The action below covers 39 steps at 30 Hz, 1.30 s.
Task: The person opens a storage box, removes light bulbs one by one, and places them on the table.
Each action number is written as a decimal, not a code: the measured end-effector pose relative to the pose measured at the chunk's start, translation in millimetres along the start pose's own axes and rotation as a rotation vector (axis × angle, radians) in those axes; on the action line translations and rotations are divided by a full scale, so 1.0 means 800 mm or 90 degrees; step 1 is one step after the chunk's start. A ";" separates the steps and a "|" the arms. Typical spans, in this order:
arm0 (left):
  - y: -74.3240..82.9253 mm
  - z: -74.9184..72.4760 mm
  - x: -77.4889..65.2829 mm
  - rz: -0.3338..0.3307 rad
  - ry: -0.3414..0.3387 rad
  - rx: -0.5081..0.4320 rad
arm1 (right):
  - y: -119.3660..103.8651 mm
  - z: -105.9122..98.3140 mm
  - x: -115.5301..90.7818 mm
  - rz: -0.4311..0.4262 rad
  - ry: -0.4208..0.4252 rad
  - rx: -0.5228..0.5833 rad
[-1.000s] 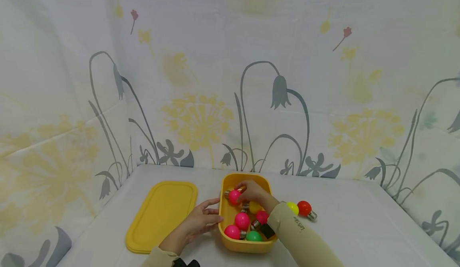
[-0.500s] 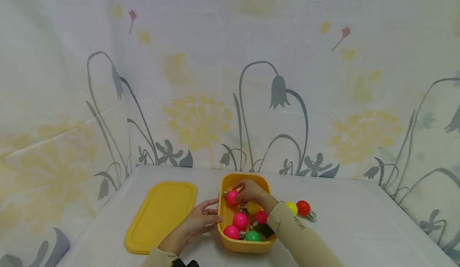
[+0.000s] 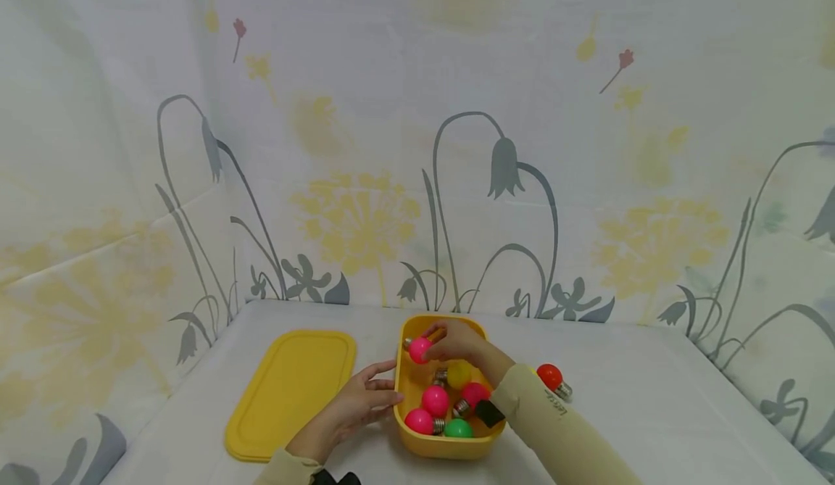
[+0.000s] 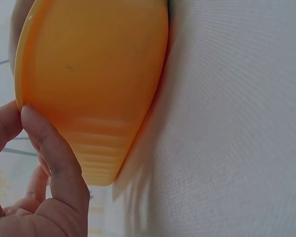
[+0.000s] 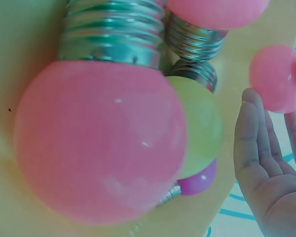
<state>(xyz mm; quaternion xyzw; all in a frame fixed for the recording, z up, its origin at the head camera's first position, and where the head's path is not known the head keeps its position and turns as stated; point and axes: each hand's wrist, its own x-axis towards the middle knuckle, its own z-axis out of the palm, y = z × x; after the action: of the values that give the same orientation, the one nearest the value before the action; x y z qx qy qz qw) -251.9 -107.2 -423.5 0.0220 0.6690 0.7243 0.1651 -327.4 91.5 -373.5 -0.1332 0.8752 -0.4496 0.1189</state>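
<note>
My right hand (image 3: 453,341) is over the far part of a yellow plastic box (image 3: 450,449), pinching a pink light bulb (image 3: 420,350) between thumb and fingers. The bulb's metal screw base points left; in the right wrist view the pink bulb (image 5: 275,79) shows at the fingertips. At the box's left side, my left hand (image 3: 364,398) pinches the rim, as the left wrist view shows with fingers (image 4: 49,143) at the box wall (image 4: 96,69). Inside lie more pink bulbs (image 3: 435,401), a yellow bulb (image 3: 459,375) and a green bulb (image 3: 459,428).
A flat yellow lid (image 3: 293,394) lies left of the box on the white tabletop (image 3: 665,412). To the right, a red bulb (image 3: 549,376) rests on the table, with a yellow bulb beside it mostly hidden by my right sleeve (image 3: 561,423). Behind stands a flower-patterned cloth (image 3: 391,144).
My right hand has raised the pink bulb a little from the box floor and moved it away from me. The right sleeve covers more of the yellow bulb outside. My left hand stays put.
</note>
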 end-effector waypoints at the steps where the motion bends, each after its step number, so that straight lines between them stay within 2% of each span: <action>1: 0.001 0.001 0.000 -0.003 0.003 0.003 | -0.001 -0.001 -0.002 0.001 0.000 -0.001; 6: 0.002 0.002 -0.002 -0.012 0.011 0.008 | -0.007 -0.005 -0.008 -0.001 0.008 -0.001; 21: 0.000 0.001 -0.002 -0.007 0.000 -0.001 | -0.015 -0.019 -0.024 -0.007 0.015 0.012; 30: 0.000 0.001 0.000 -0.005 0.004 0.005 | -0.016 -0.034 -0.035 -0.019 0.051 -0.006; 39: 0.000 0.000 -0.001 0.004 -0.006 -0.003 | -0.014 -0.050 -0.048 -0.005 0.079 -0.026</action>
<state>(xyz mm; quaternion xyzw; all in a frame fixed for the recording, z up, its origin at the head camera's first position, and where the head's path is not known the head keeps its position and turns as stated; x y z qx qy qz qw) -251.2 -107.6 -423.1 0.0273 0.6665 0.7262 0.1663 -303.1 127.9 -338.1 -0.1111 0.8893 -0.4394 0.0600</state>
